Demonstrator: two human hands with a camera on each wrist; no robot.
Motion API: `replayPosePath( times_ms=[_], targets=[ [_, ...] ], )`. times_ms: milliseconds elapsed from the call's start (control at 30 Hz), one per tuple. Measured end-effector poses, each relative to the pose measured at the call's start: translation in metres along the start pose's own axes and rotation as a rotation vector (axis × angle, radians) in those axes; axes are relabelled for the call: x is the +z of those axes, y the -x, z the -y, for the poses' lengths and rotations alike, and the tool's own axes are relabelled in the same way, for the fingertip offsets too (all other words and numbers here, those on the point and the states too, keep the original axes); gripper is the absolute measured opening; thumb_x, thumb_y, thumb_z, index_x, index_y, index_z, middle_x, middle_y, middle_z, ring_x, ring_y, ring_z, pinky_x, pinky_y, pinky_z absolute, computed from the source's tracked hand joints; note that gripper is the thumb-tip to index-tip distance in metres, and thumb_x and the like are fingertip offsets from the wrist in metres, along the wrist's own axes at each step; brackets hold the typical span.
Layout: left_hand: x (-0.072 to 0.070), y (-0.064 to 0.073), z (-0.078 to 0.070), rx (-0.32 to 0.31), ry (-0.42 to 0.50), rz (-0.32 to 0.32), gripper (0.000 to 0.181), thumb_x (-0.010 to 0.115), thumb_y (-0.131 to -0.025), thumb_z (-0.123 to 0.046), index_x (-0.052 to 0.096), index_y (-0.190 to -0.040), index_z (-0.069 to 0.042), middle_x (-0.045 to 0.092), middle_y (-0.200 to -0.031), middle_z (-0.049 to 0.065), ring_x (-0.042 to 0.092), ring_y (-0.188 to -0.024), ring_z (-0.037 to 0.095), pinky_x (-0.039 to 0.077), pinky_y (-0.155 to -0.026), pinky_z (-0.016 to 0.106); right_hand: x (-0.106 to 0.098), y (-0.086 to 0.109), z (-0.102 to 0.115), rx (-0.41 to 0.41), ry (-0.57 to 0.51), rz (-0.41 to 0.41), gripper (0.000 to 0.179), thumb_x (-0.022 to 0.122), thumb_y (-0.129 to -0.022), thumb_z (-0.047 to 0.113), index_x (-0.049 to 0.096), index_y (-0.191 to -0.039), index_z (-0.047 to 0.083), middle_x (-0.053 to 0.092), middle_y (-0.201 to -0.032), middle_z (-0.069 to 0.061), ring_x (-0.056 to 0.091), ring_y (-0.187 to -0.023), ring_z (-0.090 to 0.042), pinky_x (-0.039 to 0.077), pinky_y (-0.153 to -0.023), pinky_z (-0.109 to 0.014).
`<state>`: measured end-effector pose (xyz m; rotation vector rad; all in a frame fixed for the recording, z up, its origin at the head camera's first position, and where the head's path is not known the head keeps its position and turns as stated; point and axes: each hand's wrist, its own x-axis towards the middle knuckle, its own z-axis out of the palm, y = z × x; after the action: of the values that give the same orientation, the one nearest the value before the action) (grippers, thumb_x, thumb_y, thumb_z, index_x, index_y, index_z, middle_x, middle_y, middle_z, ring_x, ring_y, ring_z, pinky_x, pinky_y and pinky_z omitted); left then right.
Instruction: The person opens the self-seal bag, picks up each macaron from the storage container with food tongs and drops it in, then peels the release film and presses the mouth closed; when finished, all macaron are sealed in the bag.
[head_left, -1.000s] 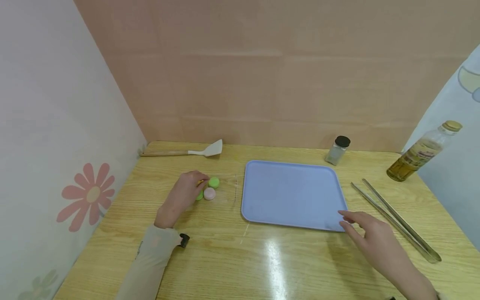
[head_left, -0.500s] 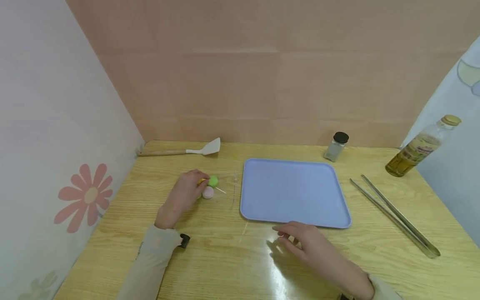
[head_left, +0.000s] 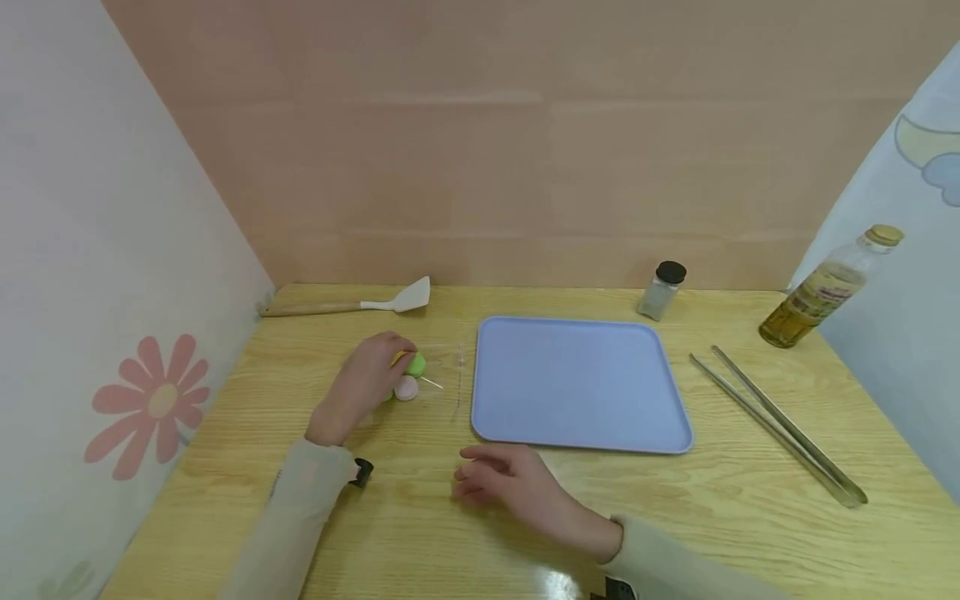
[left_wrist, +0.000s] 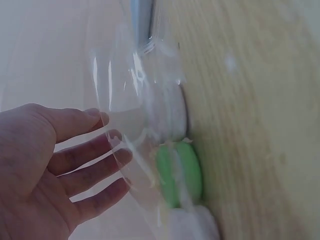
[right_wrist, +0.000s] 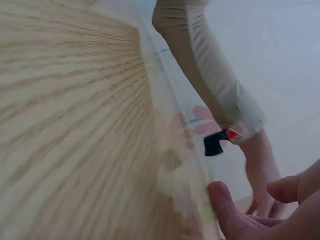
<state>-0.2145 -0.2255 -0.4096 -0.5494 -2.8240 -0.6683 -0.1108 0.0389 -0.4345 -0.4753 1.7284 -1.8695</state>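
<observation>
In the head view my left hand (head_left: 367, 375) reaches over a clear plastic package (left_wrist: 125, 80) lying on the table. The left wrist view shows its thumb and fingertips at the package's edge, pinching the plastic. Inside are a green macaron (head_left: 416, 365), a pale pink macaron (head_left: 406, 388) and others partly hidden by my hand. A bit of yellow shows beneath the fingers. My right hand (head_left: 517, 492) is in front of the tray, fingers loosely bent, thumb apart, with nothing visible in it.
A blue tray (head_left: 577, 383) lies right of the package. Behind are a white spatula (head_left: 408, 297) with a wooden handle and a small black-capped jar (head_left: 662, 290). Metal tongs (head_left: 780, 429) and an oil bottle (head_left: 821, 292) are at the right. Walls close off the back and sides.
My right hand has swept left from the tray's front right corner to below its front left corner. The left hand has stayed at the package. The head view has shifted slightly.
</observation>
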Motion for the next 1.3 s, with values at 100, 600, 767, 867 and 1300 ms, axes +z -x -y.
replayPosePath(
  times_ms=[100, 600, 767, 867, 1300],
  targets=[
    [-0.003, -0.01, 0.002, 0.016, 0.007, 0.022, 0.014, 0.067, -0.098, -0.004, 0.075, -0.106, 0.004, 0.071, -0.104, 0.016, 0.068, -0.095, 0.031, 0.058, -0.081, 0.043, 0.011, -0.012, -0.003, 0.032, -0.057, -0.024, 0.046, 0.056, -0.105, 0.01, 0.045, -0.137, -0.022, 0.067, -0.114, -0.031, 0.068, -0.105, -0.042, 0.059, -0.087, -0.042],
    [0.006, -0.051, 0.016, -0.086, 0.065, 0.334, 0.032, 0.056, -0.106, -0.014, 0.064, -0.131, 0.003, 0.067, -0.125, 0.017, 0.063, -0.114, 0.029, 0.052, -0.098, 0.046, 0.044, -0.057, -0.019, 0.084, -0.476, -0.3, 0.037, 0.049, -0.107, 0.007, 0.047, -0.129, -0.022, 0.063, -0.118, -0.034, 0.066, -0.113, -0.039, 0.055, -0.094, -0.039],
    [0.011, -0.057, 0.011, -0.064, 0.128, 0.354, 0.029, 0.056, -0.105, -0.009, 0.065, -0.129, 0.005, 0.067, -0.125, 0.018, 0.063, -0.114, 0.029, 0.051, -0.099, 0.045, 0.055, -0.07, -0.016, 0.105, -0.607, -0.385, 0.036, 0.049, -0.107, 0.007, 0.045, -0.129, -0.02, 0.062, -0.118, -0.035, 0.067, -0.11, -0.038, 0.055, -0.094, -0.039],
    [0.013, -0.059, 0.009, -0.032, 0.156, 0.337, 0.025, 0.059, -0.103, -0.006, 0.068, -0.123, 0.007, 0.069, -0.12, 0.018, 0.064, -0.111, 0.03, 0.052, -0.097, 0.045, 0.06, -0.077, -0.016, 0.112, -0.633, -0.409, 0.035, 0.048, -0.107, 0.007, 0.044, -0.127, -0.021, 0.062, -0.118, -0.036, 0.067, -0.109, -0.039, 0.055, -0.093, -0.039],
    [0.015, -0.058, 0.012, 0.004, 0.215, 0.297, 0.014, 0.065, -0.099, -0.004, 0.076, -0.105, 0.001, 0.073, -0.102, 0.01, 0.066, -0.097, 0.023, 0.055, -0.089, 0.04, 0.068, -0.088, -0.016, 0.118, -0.616, -0.459, 0.035, 0.036, -0.11, 0.008, 0.046, -0.127, -0.021, 0.064, -0.115, -0.034, 0.068, -0.107, -0.038, 0.057, -0.09, -0.04]
  ],
)
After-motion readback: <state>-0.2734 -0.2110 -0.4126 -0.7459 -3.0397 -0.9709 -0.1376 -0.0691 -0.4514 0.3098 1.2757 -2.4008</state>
